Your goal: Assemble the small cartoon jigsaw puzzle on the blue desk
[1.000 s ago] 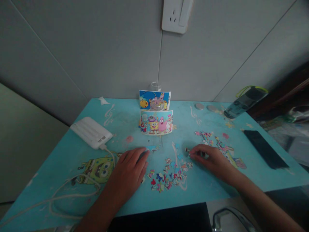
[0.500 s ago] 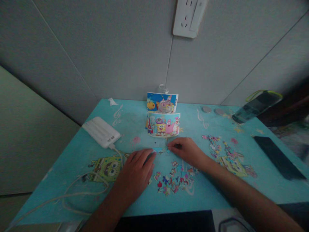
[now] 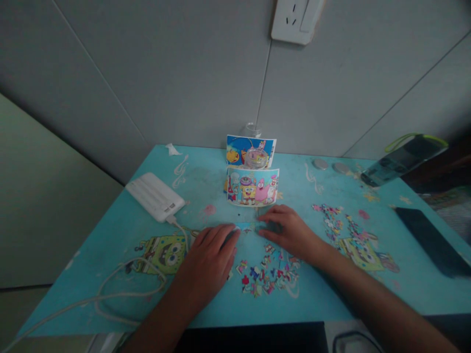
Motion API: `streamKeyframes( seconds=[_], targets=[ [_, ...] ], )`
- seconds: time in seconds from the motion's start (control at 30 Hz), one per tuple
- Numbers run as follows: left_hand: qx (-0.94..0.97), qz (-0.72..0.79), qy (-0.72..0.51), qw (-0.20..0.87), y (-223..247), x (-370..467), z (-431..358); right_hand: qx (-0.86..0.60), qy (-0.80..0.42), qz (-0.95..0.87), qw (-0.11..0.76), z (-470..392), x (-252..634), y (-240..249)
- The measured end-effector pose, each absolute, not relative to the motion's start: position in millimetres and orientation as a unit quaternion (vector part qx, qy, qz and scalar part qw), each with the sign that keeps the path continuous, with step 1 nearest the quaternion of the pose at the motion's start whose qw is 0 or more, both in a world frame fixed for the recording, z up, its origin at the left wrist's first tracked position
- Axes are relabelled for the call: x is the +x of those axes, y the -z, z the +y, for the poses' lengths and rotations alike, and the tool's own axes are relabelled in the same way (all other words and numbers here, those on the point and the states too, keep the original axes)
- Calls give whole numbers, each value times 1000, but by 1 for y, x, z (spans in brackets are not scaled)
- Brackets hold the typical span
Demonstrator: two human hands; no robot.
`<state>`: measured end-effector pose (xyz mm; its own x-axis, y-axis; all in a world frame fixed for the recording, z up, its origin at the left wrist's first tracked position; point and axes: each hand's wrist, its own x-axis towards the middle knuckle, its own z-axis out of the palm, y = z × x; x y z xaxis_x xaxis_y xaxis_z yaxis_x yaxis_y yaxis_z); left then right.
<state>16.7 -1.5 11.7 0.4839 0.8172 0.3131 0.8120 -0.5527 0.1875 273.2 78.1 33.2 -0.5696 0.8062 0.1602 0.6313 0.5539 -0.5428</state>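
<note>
Pin puzzle strip (image 3: 246,226), flat on desk (image 3: 320,310) between hands, with left hand (image 3: 214,250) at left end; can't tell whether pinching or just resting. Work right end with right hand (image 3: 289,230): grip slightly parted, no piece visible inside. Check against picture card (image 3: 253,187), press straight down, avoid brushing loose pieces (image 3: 256,273) nearer body.

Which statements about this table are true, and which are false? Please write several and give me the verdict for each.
1. A group of loose jigsaw pieces lies nearer the camera than the front SpongeBob card. True.
2. A white cable is plugged into the power bank. True.
3. The power bank lies right of the card. False: it lies left of it.
4. The left hand holds the water bottle. False: it is at the blue jigsaw strip.
5. The right hand is near the strip's right end. True.
</note>
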Motion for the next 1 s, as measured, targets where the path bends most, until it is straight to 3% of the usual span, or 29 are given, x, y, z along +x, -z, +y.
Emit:
streamKeyframes(
  seconds=[0.83, 1.0],
  targets=[
    [862, 471, -186, 9, -13, 15, -2, -444, -143, -869, 164, 69, 279, -37],
    [863, 472, -182, 11, -11, 14, -1, -456, -163, -851, 202, 73, 307, -43]
  ],
)
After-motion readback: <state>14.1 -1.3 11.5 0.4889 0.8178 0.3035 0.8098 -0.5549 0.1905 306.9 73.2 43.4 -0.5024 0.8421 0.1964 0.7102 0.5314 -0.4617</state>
